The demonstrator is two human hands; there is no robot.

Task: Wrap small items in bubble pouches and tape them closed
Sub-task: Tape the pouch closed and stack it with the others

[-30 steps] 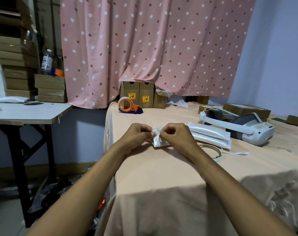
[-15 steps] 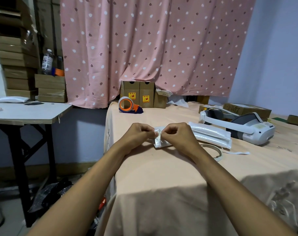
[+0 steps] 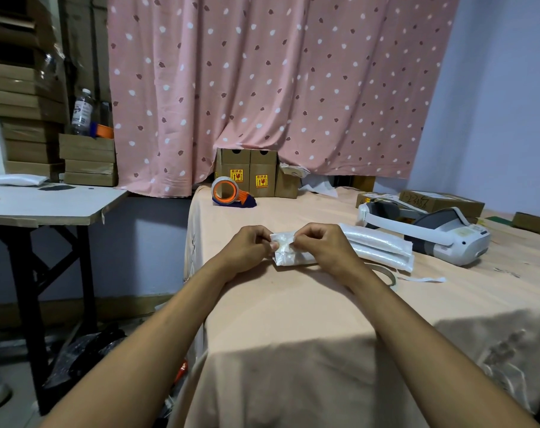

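Note:
A small white bubble pouch (image 3: 288,256), folded into a short bundle, lies on the peach tablecloth (image 3: 293,319) in the middle of the table. My left hand (image 3: 247,250) pinches its left end with curled fingers. My right hand (image 3: 324,248) pinches the top fold of the same pouch from the right. What is inside the pouch is hidden. A stack of flat white bubble pouches (image 3: 380,247) lies just right of my right hand. A thin roll of clear tape (image 3: 386,271) with a loose strip rests by my right wrist.
An orange and blue tape dispenser (image 3: 230,193) stands at the table's back left, before small brown boxes (image 3: 250,176). A white headset (image 3: 429,233) and flat cartons (image 3: 441,202) lie to the right. A grey side table (image 3: 46,205) stands left across a gap.
Both hands stay on the pouch in the same spot. The fingertips have shifted slightly along the top fold, and the pouch has hardly moved.

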